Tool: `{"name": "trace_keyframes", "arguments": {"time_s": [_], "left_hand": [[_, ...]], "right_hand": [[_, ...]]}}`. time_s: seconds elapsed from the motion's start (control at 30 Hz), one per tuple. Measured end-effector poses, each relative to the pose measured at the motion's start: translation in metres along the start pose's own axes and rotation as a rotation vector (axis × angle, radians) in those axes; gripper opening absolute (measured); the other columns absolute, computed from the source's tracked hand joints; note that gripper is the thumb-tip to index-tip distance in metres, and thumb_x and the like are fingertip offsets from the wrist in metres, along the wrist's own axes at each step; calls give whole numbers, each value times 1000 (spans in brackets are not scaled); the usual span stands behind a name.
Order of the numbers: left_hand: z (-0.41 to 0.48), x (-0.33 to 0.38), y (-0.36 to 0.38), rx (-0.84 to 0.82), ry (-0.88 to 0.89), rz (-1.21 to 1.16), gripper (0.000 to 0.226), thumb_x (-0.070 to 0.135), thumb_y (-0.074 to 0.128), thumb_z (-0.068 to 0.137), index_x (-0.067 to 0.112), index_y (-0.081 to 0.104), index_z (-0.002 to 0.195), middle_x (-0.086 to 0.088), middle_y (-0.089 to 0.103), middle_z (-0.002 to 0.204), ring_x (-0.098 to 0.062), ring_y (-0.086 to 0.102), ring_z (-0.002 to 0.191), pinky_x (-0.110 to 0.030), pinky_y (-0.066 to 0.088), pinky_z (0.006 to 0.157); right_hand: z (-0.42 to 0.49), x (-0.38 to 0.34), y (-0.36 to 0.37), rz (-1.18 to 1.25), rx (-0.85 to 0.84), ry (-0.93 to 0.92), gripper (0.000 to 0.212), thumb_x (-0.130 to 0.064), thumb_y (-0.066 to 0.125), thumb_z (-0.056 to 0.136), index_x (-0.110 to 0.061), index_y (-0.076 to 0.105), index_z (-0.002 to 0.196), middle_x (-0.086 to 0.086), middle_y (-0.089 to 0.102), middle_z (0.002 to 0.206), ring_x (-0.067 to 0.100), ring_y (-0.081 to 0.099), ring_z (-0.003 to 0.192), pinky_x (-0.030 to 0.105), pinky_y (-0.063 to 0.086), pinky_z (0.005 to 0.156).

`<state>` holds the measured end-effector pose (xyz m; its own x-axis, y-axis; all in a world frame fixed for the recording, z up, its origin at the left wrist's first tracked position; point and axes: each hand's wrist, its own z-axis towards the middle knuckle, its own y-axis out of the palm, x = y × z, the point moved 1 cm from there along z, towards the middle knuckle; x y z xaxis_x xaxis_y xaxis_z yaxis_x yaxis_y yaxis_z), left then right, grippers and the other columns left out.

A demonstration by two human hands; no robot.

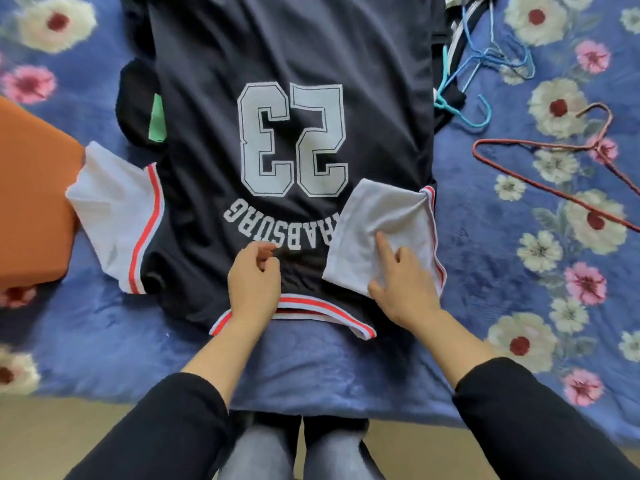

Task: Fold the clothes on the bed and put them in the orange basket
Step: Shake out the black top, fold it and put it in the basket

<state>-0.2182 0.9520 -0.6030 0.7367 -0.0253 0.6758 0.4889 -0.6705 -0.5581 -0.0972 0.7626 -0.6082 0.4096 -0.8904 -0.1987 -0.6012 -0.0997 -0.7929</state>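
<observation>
The dark shirt [287,57] lies flat on the bed [502,271] just beside the orange basket [31,202]; the right hand [403,285] only presses flat fingers on its folded-in sleeve [377,216] and the left hand [254,278] rests loosely curled, holding nothing, so that sleeve may slide open when released.

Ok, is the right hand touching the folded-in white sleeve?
Touching. Head view shows the right hand lying flat on the white sleeve, no gap between them.

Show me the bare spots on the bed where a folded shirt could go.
Bare blanket lies right of the jersey, below the red hanger, and near-left between orange basket and bed edge. Crowded: blue hangers top right, spread sleeve beside the basket.
</observation>
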Motion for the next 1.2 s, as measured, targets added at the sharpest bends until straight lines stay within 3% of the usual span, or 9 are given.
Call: {"name": "trace_keyframes", "arguments": {"time_s": [0.17,0.27,0.4,0.53,0.7,0.9,1.03,1.1,1.2], "left_hand": [[22,-31,-84,434,19,96,37,3,55,82,9,55,119,-13,46,127,-28,35,123,-26,18,105],[44,-55,-127,559,-276,-39,43,14,56,88,4,47,128,-16,44,134,-31,37,123,-32,25,101],[74,-75,-168,404,-597,-671,20,26,56,90,8,64,95,-4,60,86,-16,53,68,-28,43,63],[90,-75,-175,144,-486,-689,31,19,71,83,7,64,111,-10,71,104,-22,69,91,-36,56,79],[102,-63,-189,147,-562,-816,26,20,69,86,17,67,112,-5,71,108,-25,69,96,-39,55,85],[81,-31,-206,617,-346,-577,35,27,34,102,5,56,120,-1,56,122,-14,48,96,-10,40,67],[75,-23,-204,696,21,-314,42,24,33,103,3,50,134,-6,53,136,-18,47,126,-14,32,103],[73,-19,-188,577,229,-122,44,18,39,101,0,43,141,-14,47,144,-23,41,133,-18,28,110],[67,-27,-144,53,595,249,55,17,43,95,16,34,149,-13,30,156,-34,21,145,-45,21,118]], "right_hand": [[14,-72,8,-124,170,-195,75,-21,62,75,-15,38,146,16,49,125,38,49,110,47,41,87],[23,-122,12,-71,96,-163,77,-36,56,86,-26,21,153,17,23,154,39,23,140,59,29,104],[37,-164,24,-53,-139,-36,86,-64,48,86,-49,-10,148,11,-15,160,45,-14,144,69,13,107],[41,-170,31,-240,-174,-5,94,-69,48,84,-47,-20,145,17,-20,157,51,-14,141,71,20,105],[44,-176,30,-306,-197,2,94,-69,47,85,-45,-22,145,18,-21,157,51,-12,141,69,24,103],[44,-177,27,-349,-224,-4,98,-71,48,83,-46,-25,144,18,-21,157,51,-11,141,68,27,101],[45,-176,25,-341,-247,-12,100,-71,49,83,-45,-26,144,18,-22,156,51,-12,141,68,27,101],[45,-176,26,-339,-243,-22,100,-71,48,83,-45,-25,144,18,-22,156,52,-12,141,68,27,102],[44,-174,27,-325,-226,-44,98,-70,48,84,-44,-24,145,18,-22,156,52,-12,141,68,25,103]]}}
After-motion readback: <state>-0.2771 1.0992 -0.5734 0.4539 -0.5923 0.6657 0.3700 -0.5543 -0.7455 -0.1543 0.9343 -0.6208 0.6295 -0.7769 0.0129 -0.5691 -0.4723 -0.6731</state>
